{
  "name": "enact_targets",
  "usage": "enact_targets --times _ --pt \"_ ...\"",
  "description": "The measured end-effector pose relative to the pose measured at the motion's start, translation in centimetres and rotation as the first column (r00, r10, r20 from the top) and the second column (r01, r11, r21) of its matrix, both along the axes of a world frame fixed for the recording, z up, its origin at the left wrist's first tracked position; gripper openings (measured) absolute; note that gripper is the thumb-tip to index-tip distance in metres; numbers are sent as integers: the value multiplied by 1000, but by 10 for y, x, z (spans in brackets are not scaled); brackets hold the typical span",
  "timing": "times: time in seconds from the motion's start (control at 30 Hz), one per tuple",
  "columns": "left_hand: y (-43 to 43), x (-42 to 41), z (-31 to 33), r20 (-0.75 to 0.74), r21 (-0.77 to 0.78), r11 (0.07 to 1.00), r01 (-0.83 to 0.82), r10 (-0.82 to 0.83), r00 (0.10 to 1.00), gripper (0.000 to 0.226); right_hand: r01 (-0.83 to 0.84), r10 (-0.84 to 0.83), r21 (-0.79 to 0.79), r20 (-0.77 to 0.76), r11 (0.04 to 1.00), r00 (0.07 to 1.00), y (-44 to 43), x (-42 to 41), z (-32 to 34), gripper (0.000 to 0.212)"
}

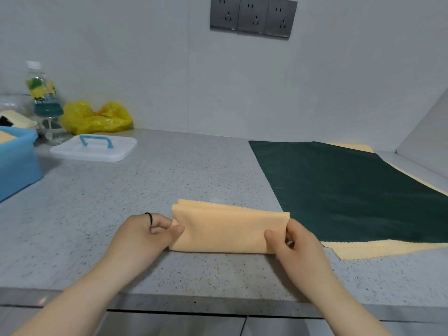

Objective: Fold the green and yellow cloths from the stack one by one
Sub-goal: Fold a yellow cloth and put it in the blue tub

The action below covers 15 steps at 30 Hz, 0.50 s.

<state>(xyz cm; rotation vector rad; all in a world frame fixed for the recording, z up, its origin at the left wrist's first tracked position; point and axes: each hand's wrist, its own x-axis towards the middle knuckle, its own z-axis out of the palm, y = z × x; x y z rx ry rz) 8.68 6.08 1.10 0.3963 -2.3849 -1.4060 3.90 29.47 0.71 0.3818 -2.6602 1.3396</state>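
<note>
My left hand (148, 229) and right hand (288, 238) pinch the ends of a yellow cloth (228, 229) already folded into a strip on the desk (145, 190) — the stack (351, 190), green on top, waits unfolded beside it.

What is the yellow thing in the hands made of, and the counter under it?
The folded yellow cloth looks like soft, matte fabric, maybe microfibre: it bends in layers and has zigzag edges. The counter looks like hard grey stone or imitation stone: speckled, smooth, slightly shiny.
</note>
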Motion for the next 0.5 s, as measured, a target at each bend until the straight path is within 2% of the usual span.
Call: enact_targets --times 0.1,0.33,0.43,0.5 --pt "1 -9 0 28 -40 997 -63 64 998 20 22 -28 112 57 993 998 -6 -12 2 20" --pt "1 -21 -2 99 -247 965 -89 116 988 18 54 -96 418 79 907 992 -21 -29 8 17" --pt "1 -22 -1 1 -458 884 -93 106 994 36 61 -102 493 57 868 993 -23 -30 6 13" --pt "6 -26 2 -30 -583 811 -40 28 999 44 67 -103 517 41 853 994 -25 -30 5 18"
